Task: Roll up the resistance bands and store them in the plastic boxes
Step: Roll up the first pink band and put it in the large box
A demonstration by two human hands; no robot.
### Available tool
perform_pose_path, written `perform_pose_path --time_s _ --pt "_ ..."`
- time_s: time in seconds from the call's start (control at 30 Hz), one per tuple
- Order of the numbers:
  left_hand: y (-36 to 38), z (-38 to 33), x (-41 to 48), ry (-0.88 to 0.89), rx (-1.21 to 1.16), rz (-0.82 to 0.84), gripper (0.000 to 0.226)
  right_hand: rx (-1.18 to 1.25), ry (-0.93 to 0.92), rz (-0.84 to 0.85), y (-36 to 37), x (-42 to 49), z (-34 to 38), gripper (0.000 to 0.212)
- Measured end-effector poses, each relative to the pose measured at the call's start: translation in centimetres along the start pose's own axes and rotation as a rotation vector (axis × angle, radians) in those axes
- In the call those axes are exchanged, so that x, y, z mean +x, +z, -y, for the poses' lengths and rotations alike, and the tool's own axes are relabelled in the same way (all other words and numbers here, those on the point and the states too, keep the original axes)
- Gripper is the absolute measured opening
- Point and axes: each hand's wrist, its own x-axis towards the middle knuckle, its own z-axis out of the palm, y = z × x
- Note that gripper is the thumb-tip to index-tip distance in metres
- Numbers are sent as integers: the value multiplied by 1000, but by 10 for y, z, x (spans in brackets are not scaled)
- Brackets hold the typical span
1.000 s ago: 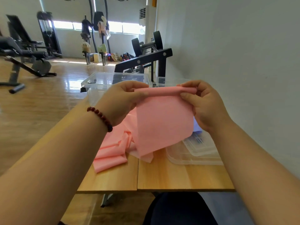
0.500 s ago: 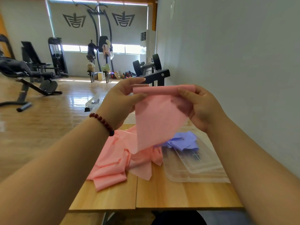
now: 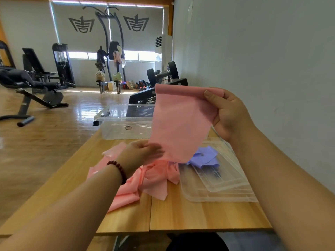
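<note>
Landmark: the clear box point(image 3: 125, 124) at the far end of the worktop point(image 3: 181, 214); every place below is told from it.
Right hand point(image 3: 228, 115): raised above and to the right of the clear box. Thumb and fingers pinch the right end of the pink band point(image 3: 181, 124) at its rolled-over top edge.
Left hand point(image 3: 143, 153): lower, on the near side of the clear box. The fingers are nearly straight and blurred at the hanging sheet's left edge, grasping nothing; I cannot tell whether they touch it.
Pink band: hangs as a flat sheet in front of the clear box's right part. Its tail point(image 3: 126, 189) lies heaped on the worktop, nearer than the box.
Purple band point(image 3: 206, 156): near and right of the clear box, crumpled on stacked clear lids point(image 3: 217, 192).
Risk, roll: only one end is held, so the free left end may sag and the few turns may loosen.
Risk, skew: a sideways tug from the left hand would probably wind the roll into a cone.
Risk, tail: the heap looks twisted, so creases may be rolled in, or it may drag the purple band.
Risk, grip: the thin, stretchy sheet could slip from the pinch and drop.
</note>
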Motion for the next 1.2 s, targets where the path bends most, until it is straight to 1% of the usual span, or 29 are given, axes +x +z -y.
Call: perform_pose_path --time_s 0.03,0.07,0.1,0.13,0.17,0.27,0.33,0.43,0.5,0.57,0.7,0.77,0.83,0.9,0.93,0.97,1.07,1.1,1.13,1.2 --pt "0 -4 1 13 -66 -9 11 -33 -4 -12 -3 0 -2 13" --pt "-1 -8 3 32 -60 -23 8 -61 -6 -24 -5 1 -4 12" --pt "0 -14 5 55 -6 -40 3 -81 -6 -37 -7 1 -6 12" --pt "1 -20 7 88 57 -53 5 -95 -8 -50 -8 2 -8 11" --pt "3 -26 9 125 94 -69 12 -103 -10 -63 -9 2 -10 10" --pt "4 -36 16 181 92 -80 24 -97 -8 -93 -11 0 -14 8" --pt "3 -34 19 151 141 -55 23 -104 -16 -113 -12 0 -17 7" --pt "3 -24 16 21 202 17 16 -133 -25 -132 -12 0 -20 7" --pt "4 -18 16 -48 149 63 15 -137 -17 -128 -12 0 -22 8" --pt "4 -15 15 -95 32 77 13 -162 -14 -127 -12 0 -25 8" --pt "-5 -16 16 -194 -94 104 26 -180 -7 -124 -14 -2 -32 10" --pt "-7 -17 14 -216 -118 89 34 -196 11 -117 -16 -4 -38 11" --pt "-7 -17 12 -194 -142 50 40 -217 30 -112 -16 -5 -45 9" --pt "-6 -14 11 -160 -141 -22 38 -241 34 -117 -15 -8 -53 8" --pt "-5 -10 10 -143 -94 -62 33 -250 36 -119 -15 -10 -56 9" --pt "-4 -4 9 -120 5 -97 27 -254 40 -118 -15 -11 -59 10" --pt "-2 15 6 -6 443 -146 20 -247 50 -114 -13 -16 -65 13" --pt "-1 20 4 32 537 -150 19 -245 53 -117 -13 -17 -66 13" --pt "1 23 1 55 578 -150 19 -244 56 -122 -13 -18 -67 14" --pt "3 27 0 74 567 -158 23 -246 57 -125 -13 -18 -68 15"
